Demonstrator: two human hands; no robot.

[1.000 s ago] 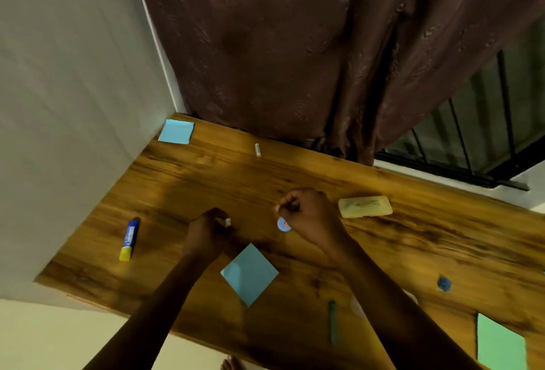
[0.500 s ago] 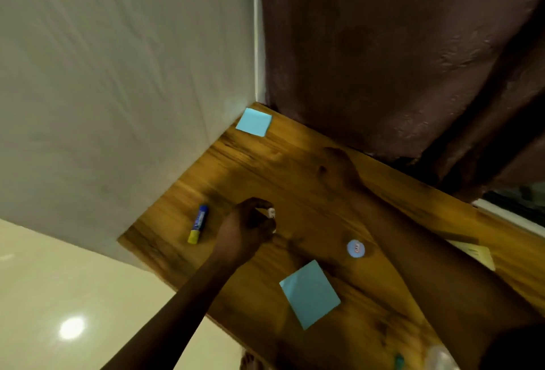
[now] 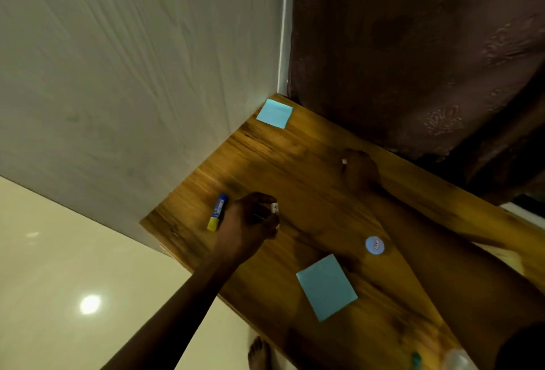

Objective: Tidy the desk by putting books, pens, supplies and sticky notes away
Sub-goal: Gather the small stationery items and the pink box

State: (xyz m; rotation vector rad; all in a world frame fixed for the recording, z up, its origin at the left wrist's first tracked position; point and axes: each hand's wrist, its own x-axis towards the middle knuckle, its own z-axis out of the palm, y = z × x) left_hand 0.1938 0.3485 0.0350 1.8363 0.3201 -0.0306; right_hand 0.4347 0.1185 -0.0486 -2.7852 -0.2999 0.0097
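My left hand (image 3: 250, 222) hovers over the left part of the wooden desk (image 3: 295, 163) and grips a small white object (image 3: 274, 208) between curled fingers. Just left of it lies a blue and yellow glue stick (image 3: 217, 212). My right hand (image 3: 359, 170) reaches to the back of the desk, fingers closed on a small white piece (image 3: 344, 161). One blue sticky note (image 3: 275, 113) lies in the far corner. A second blue sticky note (image 3: 326, 286) lies near the front edge. A small round blue and white item (image 3: 374, 245) sits beside my right forearm.
A grey wall (image 3: 132, 74) borders the desk on the left and a dark brown curtain (image 3: 413, 45) hangs behind it. A green pen tip (image 3: 416, 359) and a pale translucent thing (image 3: 455, 359) show at the bottom right. A bare foot (image 3: 258, 352) stands on the glossy floor.
The view swung left and down. My right hand went from the desk's middle to the back, onto the small white piece. My left hand kept its white object and drifted toward the glue stick.
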